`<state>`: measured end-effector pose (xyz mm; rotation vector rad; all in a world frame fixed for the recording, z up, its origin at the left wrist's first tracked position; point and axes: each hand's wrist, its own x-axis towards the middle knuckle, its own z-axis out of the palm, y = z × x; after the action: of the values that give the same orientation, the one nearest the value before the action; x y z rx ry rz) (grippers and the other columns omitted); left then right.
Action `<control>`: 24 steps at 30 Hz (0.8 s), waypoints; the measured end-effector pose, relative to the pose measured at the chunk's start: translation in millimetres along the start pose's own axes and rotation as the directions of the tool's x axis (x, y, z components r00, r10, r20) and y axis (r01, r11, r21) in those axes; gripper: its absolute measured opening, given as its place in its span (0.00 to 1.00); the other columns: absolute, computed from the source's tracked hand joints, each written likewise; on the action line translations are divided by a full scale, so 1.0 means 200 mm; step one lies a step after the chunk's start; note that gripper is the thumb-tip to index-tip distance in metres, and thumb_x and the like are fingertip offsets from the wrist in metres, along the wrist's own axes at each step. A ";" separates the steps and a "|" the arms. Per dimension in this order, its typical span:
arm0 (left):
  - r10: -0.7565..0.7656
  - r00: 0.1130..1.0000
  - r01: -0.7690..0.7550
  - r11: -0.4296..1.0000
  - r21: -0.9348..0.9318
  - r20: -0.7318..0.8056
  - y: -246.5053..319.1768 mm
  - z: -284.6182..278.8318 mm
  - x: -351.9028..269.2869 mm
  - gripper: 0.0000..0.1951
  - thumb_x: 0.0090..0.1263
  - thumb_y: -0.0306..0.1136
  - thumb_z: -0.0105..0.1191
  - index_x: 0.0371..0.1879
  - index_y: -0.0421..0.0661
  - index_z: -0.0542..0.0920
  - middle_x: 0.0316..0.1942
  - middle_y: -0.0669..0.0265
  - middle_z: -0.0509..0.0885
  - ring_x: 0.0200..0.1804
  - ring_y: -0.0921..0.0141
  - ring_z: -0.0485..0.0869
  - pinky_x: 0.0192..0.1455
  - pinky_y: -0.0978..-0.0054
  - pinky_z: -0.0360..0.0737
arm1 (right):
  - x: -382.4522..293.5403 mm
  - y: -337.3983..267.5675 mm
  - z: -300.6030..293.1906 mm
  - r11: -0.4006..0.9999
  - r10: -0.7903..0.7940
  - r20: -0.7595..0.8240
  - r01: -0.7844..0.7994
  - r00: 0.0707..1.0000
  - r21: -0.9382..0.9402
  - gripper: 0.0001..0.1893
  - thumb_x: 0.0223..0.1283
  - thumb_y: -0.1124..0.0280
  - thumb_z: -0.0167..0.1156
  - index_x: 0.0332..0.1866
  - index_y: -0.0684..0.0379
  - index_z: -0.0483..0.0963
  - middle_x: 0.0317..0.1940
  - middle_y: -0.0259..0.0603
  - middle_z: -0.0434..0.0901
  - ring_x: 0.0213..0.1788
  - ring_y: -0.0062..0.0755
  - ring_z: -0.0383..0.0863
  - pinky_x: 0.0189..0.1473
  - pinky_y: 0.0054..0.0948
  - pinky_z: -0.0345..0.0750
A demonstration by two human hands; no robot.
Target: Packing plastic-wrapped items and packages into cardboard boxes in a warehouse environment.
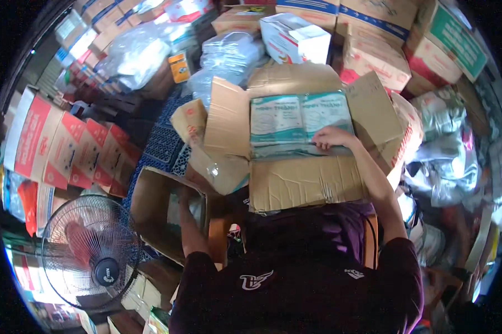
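Before me stands a cardboard box (305, 179) with its flaps spread. Inside it lie teal-and-white printed packs (276, 119) in side-by-side stacks. My right hand (332, 137) rests over the near edge of the right-hand pack, fingers curled; whether it grips anything is not plain. My left arm reaches down into a second open cardboard box (150, 208) at the lower left. My left hand (185, 191) is dim and mostly hidden beside that box's wall, near a pale pack (173, 213) inside; its fingers cannot be made out.
A caged electric fan (105, 271) stands at the lower left. Red-and-white cartons (73, 146) line the left side. Clear plastic bundles (230, 54), a white carton (294, 39) and more cartons (376, 58) stand beyond the box. Plastic-wrapped goods (447, 163) are piled at the right.
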<state>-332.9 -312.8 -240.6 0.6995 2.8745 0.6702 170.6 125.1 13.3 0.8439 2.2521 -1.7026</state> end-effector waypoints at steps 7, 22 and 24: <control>-0.202 0.940 0.318 0.232 -0.919 0.274 0.48 -0.46 0.08 0.40 0.67 0.66 0.25 0.68 0.46 0.58 0.64 0.57 0.66 0.62 0.54 0.67 0.61 0.56 0.68 | -0.05 0.07 0.00 0.999 -0.039 -0.079 0.038 0.996 -0.007 0.12 0.62 0.64 0.53 0.39 0.61 0.78 0.29 0.37 0.81 0.25 0.21 0.78 0.28 0.22 0.76; 0.148 0.962 0.198 0.203 -0.959 0.230 1.10 -0.91 -0.18 0.20 0.70 0.46 0.44 0.51 0.43 0.74 0.50 0.57 0.77 0.53 0.60 0.75 0.54 0.61 0.74 | -0.02 0.02 0.03 0.978 -0.104 -0.074 0.089 0.992 -0.187 0.12 0.61 0.62 0.54 0.34 0.61 0.77 0.25 0.32 0.79 0.24 0.18 0.75 0.28 0.23 0.74; 0.037 0.999 0.023 0.387 -0.922 0.041 1.28 -1.01 -0.28 0.20 0.70 0.45 0.45 0.51 0.41 0.74 0.51 0.56 0.76 0.54 0.60 0.75 0.54 0.63 0.74 | -0.01 -0.01 0.04 0.967 -0.129 -0.060 0.112 0.990 -0.230 0.12 0.61 0.62 0.54 0.33 0.61 0.77 0.24 0.32 0.78 0.23 0.18 0.75 0.27 0.23 0.73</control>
<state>-218.4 -213.6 53.5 0.4800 1.8568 1.9634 170.1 116.1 12.4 0.7446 2.5342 -1.4444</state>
